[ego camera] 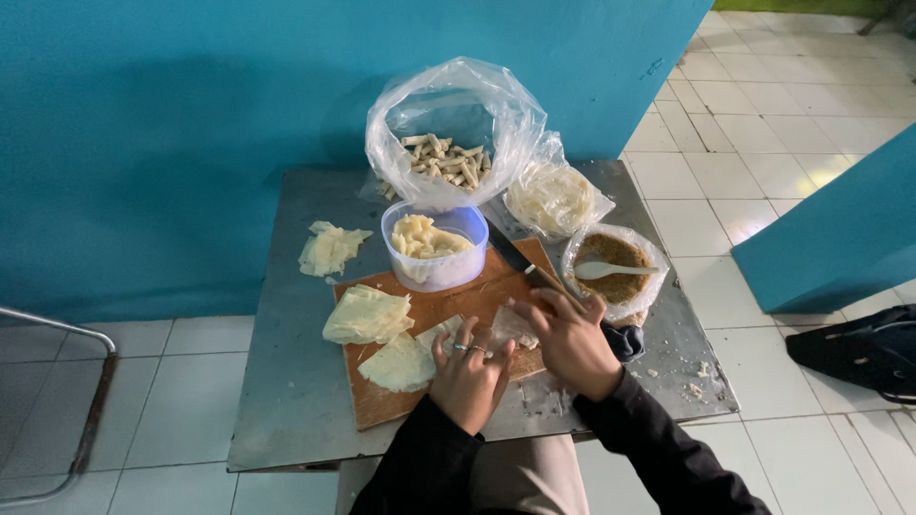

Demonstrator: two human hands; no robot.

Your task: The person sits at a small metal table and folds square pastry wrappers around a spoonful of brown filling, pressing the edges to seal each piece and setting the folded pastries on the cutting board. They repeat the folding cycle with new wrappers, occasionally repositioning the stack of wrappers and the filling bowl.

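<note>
Where the grey metal worktop (286,401) begins on the left, a loose pile of pale yellow thin wrapper sheets (331,248) lies near the blue wall. Next comes the brown wooden cutting board (434,310) with two flat stacks of the same sheets, one (367,315) above the other (398,364). A clear round plastic tub of pale yellow filling (434,243) stands at the board's top edge. Behind it sits an open clear bag of small tan rolls (447,157).

The left hand (468,372), with rings, presses bent fingers on a single thin pale wrapper piece (510,326) on the board. The right hand (571,343) touches it too, fingers curled and pinching its edge. Further right, a white plastic spoon (611,271) rests in a bag-lined bowl of brown crumbs (615,277).
</note>
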